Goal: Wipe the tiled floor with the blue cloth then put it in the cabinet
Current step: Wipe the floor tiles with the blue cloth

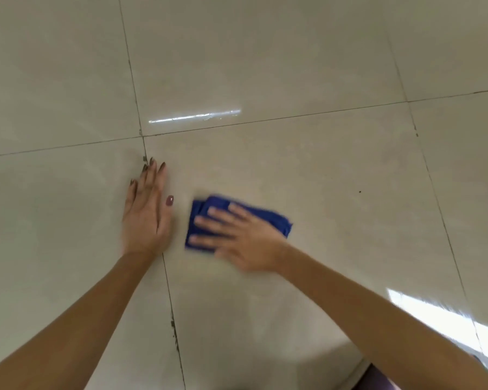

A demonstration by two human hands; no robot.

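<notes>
Nearest my view are the two bare forearms, the left forearm [76, 319] coming in from 7 o'clock and the right forearm [378, 305] from 4 o'clock. There is a scrap of purple fabric [378, 381] at the bottom edge that I can't identify.

The left hand [145, 218] lies palm-down on the floor [265, 66] just left of centre. Its fingers are straight and together, pointing to 12 o'clock, with the thumb out toward 1 o'clock. It holds nothing and sits across a grout line [135, 94]; I read it as a brace.

The cloth [276, 218] is folded flat on the tile at 3 o'clock from that hand, just beside the thumb but apart from it. The right hand [243, 240] presses down on it with the fingers straight and slightly spread, not curled round the fabric.

What matters for the next stroke is that the cloth's long axis runs roughly 9 to 3 o'clock, and the right fingers point along it toward 9–10 o'clock, straight at the left hand. The fingertips reach almost to the cloth's 9 o'clock edge, and its 3 o'clock end shows past the knuckles. Blur on that hand and the cloth suggests a stroke in progress.

I'd judge little room remains toward 9 o'clock and plenty toward 3. The cabinet isn't in view.
</notes>
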